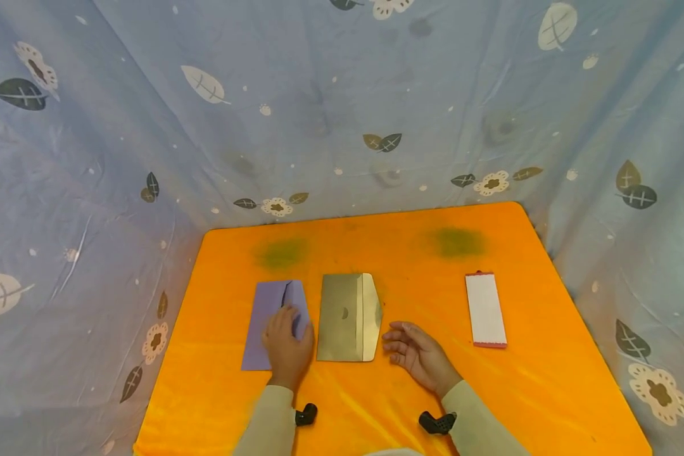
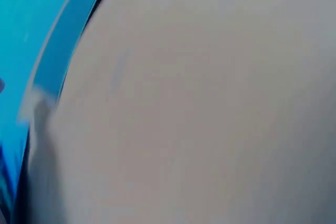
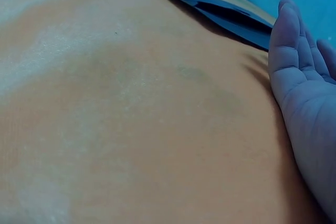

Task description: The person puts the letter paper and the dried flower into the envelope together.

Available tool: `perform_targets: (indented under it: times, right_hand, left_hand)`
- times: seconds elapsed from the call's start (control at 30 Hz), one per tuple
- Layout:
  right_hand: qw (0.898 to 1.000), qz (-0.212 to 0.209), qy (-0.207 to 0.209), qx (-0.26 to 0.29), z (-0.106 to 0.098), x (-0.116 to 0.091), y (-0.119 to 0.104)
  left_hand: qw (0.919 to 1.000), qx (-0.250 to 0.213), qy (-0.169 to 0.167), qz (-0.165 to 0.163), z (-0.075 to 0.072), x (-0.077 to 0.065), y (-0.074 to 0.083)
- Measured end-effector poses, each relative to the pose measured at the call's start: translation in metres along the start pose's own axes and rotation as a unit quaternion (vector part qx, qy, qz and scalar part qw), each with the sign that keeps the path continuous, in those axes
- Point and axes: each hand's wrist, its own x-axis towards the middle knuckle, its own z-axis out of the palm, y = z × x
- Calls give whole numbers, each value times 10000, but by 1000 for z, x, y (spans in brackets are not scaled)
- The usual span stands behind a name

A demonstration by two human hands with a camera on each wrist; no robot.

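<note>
A purple envelope lies on the left of the table, its flap folded out to the right and a dark slit showing along its opening. My left hand rests over this opening and the flap, fingers pointing away from me and thumb near the flap's right edge. Just right of it lies a gold envelope with its shiny flap spread open. Beside that flap is my right hand, holding nothing, its fingers loosely bent and turned toward the envelope. In the right wrist view, its fingers stand near a gaping envelope edge.
Further right lies a white strip-shaped pad with red ends. An orange cloth covers the table. Blue patterned curtains rise at the back and both sides.
</note>
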Motion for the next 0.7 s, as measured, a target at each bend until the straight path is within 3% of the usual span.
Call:
perform_targets:
  times: [0.1, 0.23, 0.37, 0.47, 0.7]
  right_hand:
    - [9999, -88, 73, -56, 1, -1, 1]
    - [9995, -177, 199, -147, 3, -2, 3]
    - [9994, -165, 183, -226, 5, -2, 4]
    - [9990, -104, 261, -350, 5, -4, 3]
    - [9944, -85, 696, -786, 2, -15, -8]
  left_hand:
    - [9987, -215, -402, 237, 17, -5, 22]
    - [9928, -379, -1124, 167, 38, -14, 42]
    - [9868, -29, -1613, 98, 50, -24, 50]
    - [9865, 218, -1615, 170, 54, -30, 51]
    - [9886, 303, -1448, 294, 59, -31, 52]
